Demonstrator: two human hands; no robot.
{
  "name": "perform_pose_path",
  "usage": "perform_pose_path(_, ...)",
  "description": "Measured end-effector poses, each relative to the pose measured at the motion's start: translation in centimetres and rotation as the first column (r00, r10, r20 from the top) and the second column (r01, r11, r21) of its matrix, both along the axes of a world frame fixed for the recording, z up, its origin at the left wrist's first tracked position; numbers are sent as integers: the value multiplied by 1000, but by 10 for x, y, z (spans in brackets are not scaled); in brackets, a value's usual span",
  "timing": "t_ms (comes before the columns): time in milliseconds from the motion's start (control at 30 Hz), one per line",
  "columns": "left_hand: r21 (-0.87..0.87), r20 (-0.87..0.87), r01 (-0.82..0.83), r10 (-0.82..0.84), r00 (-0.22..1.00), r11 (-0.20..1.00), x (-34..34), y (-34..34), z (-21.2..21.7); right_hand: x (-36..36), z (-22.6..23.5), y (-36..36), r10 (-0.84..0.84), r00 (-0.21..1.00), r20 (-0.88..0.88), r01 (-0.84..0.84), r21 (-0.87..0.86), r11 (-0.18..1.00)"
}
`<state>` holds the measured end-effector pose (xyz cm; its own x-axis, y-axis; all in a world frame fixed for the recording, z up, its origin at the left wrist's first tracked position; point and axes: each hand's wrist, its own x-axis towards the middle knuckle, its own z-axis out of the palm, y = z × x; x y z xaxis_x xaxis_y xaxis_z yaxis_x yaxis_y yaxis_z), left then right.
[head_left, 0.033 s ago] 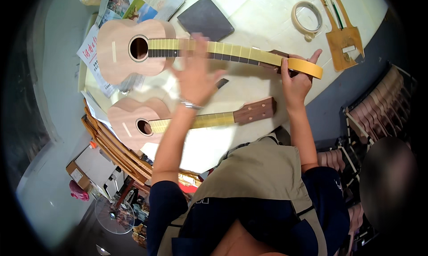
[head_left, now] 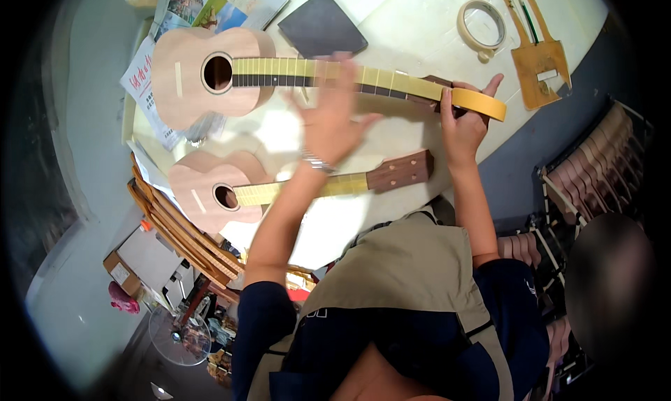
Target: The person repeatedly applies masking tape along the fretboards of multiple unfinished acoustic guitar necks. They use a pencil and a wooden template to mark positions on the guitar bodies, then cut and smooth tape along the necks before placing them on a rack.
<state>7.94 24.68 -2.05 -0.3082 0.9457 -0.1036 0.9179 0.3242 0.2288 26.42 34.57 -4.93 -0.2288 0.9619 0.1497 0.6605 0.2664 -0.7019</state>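
Hands [head_left: 334,114] tape a ukulele [head_left: 210,73] over colourful printed papers [head_left: 210,3].

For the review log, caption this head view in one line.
Right hand holds a yellow tape roll at the far ukulele headstock; left hand spread over its taped fretboard.

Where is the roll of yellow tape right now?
The roll of yellow tape is in the right hand, at the head end of the upper ukulele, on the right of the head view.
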Motion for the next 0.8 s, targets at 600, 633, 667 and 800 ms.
perform_pose_path(600, 183, 749, -355, 104, 654, 917, 27, 4, 13, 0, -10, -3, 33, 981, -192, -42, -44, 998)
perform_pose_path(633, 158, 763, -344, 107, 638, 926, 29, 12, 13, 0, -10, -3, 36, 983, -182, -42, -33, 999)
perform_pose_path(667, 132, 776, -333, 111, 620, 934, 30, 21, 15, 1, -11, -3, 39, 984, -173, -43, -22, 999)
perform_pose_path(800, 76, 785, -264, 106, 610, 961, 26, 34, 5, 2, -16, -2, 42, 984, -170, -46, -19, 999)
